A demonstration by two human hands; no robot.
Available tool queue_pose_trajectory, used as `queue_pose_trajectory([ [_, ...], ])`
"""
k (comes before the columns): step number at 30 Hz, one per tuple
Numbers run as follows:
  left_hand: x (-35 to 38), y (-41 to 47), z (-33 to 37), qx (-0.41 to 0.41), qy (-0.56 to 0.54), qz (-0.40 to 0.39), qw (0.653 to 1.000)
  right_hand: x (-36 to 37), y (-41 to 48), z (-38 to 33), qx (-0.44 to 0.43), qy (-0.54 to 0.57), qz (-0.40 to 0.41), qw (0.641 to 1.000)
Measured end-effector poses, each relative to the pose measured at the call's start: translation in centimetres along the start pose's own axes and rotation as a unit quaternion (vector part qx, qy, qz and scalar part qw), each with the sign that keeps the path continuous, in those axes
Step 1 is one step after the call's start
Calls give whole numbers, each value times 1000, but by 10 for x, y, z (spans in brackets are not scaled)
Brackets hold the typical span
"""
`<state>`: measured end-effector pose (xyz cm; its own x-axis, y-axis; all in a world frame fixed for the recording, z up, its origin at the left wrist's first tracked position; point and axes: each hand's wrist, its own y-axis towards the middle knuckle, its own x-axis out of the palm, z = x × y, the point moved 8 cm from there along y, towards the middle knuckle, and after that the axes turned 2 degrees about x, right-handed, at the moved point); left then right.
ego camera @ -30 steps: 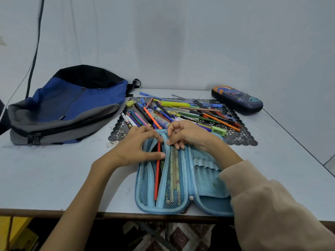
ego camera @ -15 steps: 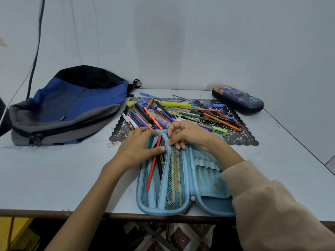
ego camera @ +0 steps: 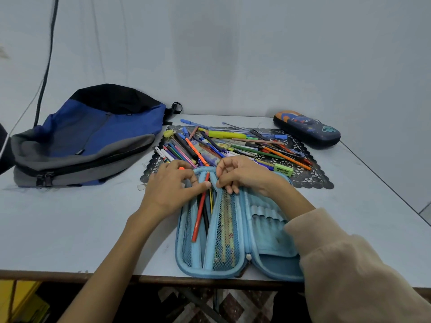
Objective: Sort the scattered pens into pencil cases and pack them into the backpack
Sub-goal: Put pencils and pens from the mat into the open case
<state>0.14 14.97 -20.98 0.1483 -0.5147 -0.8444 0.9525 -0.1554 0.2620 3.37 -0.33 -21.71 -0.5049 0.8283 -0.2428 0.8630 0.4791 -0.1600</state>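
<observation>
A light blue pencil case [ego camera: 268, 238] lies open at the table's front edge, with a mesh divider [ego camera: 225, 229] standing in its middle. My left hand [ego camera: 171, 190] pinches the top of a red pencil [ego camera: 200, 213], which lies slanted in the case's left pocket beside a black and a yellow pencil. My right hand [ego camera: 242, 174] grips the divider's top edge with curled fingers. Behind both hands, a pile of scattered pens [ego camera: 235, 145] covers a black lace mat [ego camera: 312, 178]. The blue and grey backpack [ego camera: 88, 136] lies zipped at the left.
A dark blue patterned pencil case [ego camera: 306, 129] sits shut at the back right, near the wall. A green eraser [ego camera: 283, 170] lies on the mat's right side. The table's front edge [ego camera: 70, 275] runs under the open case, and a black cable [ego camera: 47, 61] hangs at the left.
My left hand swung the red pencil from upright to slanted inside the left pocket and shifted slightly right. My right hand stayed on the divider's top edge.
</observation>
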Motion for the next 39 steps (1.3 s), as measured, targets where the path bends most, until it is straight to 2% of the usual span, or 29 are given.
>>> queue_pose_trajectory([
  [10,-6,0,33,36,115,66,991,0,-1,-1,-5,-10,6,1000],
  [14,-5,2,39,42,163,30,985,0,-2,-2,-6,-10,3,1000],
  [22,-4,-2,32,17,98,-27,995,-1,-1,-2,-11,-13,4,1000],
  [32,7,-5,29,16,91,-109,990,-1,-3,-3,-11,22,-1,1000],
  [34,6,-4,27,16,82,-102,991,-1,-3,-2,-10,26,-1,1000],
  [39,-5,-3,19,14,41,-27,999,-1,-2,-1,-12,14,1,1000],
])
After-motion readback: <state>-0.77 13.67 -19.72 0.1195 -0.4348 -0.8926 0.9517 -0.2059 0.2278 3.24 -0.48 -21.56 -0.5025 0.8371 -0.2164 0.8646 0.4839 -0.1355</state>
